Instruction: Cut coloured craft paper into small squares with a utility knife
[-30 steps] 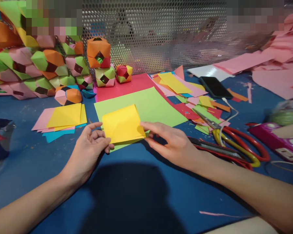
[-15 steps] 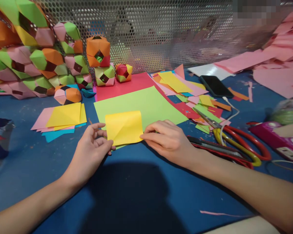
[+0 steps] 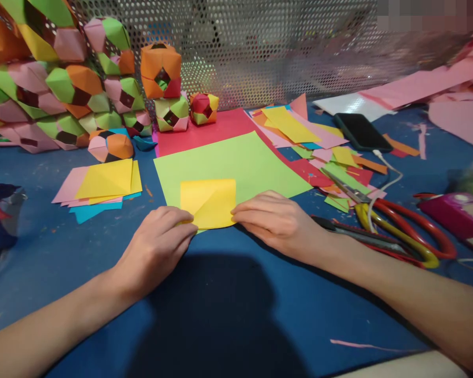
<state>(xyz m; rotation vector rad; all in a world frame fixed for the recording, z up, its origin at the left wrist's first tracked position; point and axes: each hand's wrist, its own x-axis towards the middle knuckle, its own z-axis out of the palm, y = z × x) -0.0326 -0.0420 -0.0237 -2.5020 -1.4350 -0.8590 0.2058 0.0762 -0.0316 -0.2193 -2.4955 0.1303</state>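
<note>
A yellow sheet of paper [image 3: 211, 202] with a diagonal crease is bent over on itself, its rounded fold along the top. It lies over the front part of a larger green sheet [image 3: 228, 163]. My left hand [image 3: 157, 244] is closed with its fingertips on the lower left corner of the yellow paper. At the lower right corner, my right hand [image 3: 274, 223] pinches the edge between thumb and fingers. Both thumbs are mostly hidden from view. Beneath the green sheet lies a red sheet [image 3: 205, 128].
Folded paper blocks [image 3: 74, 89] are stacked at the back left, near a pile of paper squares [image 3: 102, 181]. On the right lie scissors [image 3: 398, 226], a box cutter [image 3: 362, 239], paper scraps [image 3: 339, 157], a phone [image 3: 362, 131] and a purple power strip [image 3: 453, 215]. A perforated metal panel [image 3: 260, 58] stands behind.
My left hand has turned over, back upward, and its fingers have closed on the paper's lower left corner. The right hand keeps its pinch. The view has shifted slightly.
</note>
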